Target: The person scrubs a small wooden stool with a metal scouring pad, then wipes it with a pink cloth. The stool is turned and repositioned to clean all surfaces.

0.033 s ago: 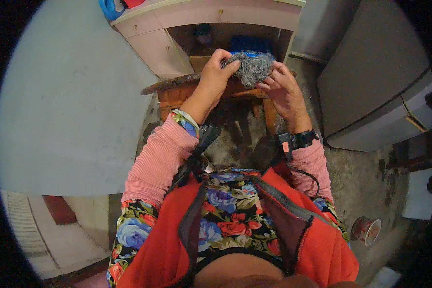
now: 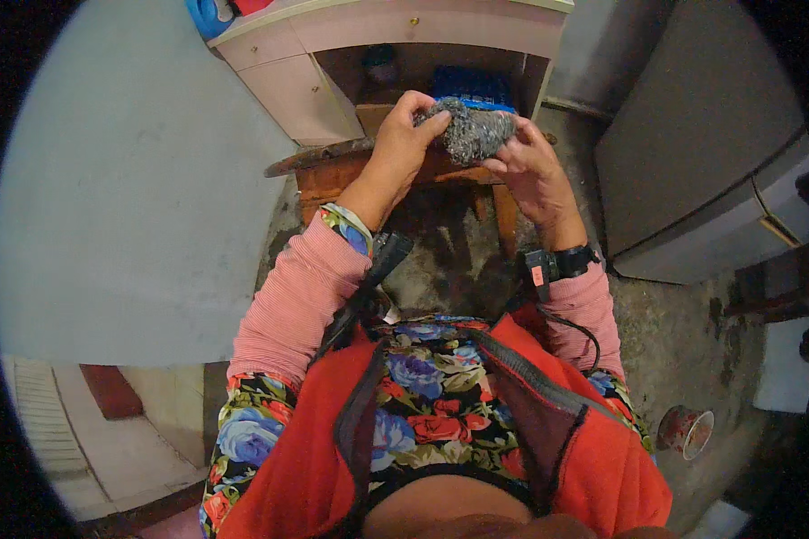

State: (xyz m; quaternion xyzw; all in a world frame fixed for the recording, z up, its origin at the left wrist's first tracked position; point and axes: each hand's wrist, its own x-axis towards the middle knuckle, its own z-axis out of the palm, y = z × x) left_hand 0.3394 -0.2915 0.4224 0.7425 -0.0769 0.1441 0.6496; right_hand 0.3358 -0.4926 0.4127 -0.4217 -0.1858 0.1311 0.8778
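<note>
Grey, tangled metal wire, bunched into a scrubber-like clump [image 2: 481, 136], sits between your two hands, above the far part of the wooden bench [image 2: 328, 184]. Your left hand [image 2: 409, 136] is nearly closed at the clump's left end: thumb laid on the near face, fingers bent round the back, tips hidden. Your right hand [image 2: 535, 166] is half open at the other end, fingers curled against the wire; how firmly it grips, can't tell. Both hands are over the bench, clump bridging the gap between them.

Pink sleeves [image 2: 292, 292] cover your forearms on the near side of the bench. Your right wrist wears a black strap [image 2: 571, 261], with a small dark device [image 2: 537, 272] bearing an orange patch beside it. You have a red vest [image 2: 301, 449] over a floral top [image 2: 418, 373], also nearer than the bench.

Blue package [image 2: 472, 83] shows just beyond the bench; can't tell what it rests on. Pale pink desk [image 2: 360, 27] stands behind the bench, knobs on its fronts, a blue object [image 2: 208, 18] on top at its left end. Light grey panel [image 2: 126, 207] fills the area left of the bench. Big grey fridge-like unit [image 2: 692, 144] is to the bench's right. Stained concrete floor [image 2: 638, 332] runs around the bench; a round reddish tin [image 2: 686, 432] is on it, nearer you and well right of the bench.
</note>
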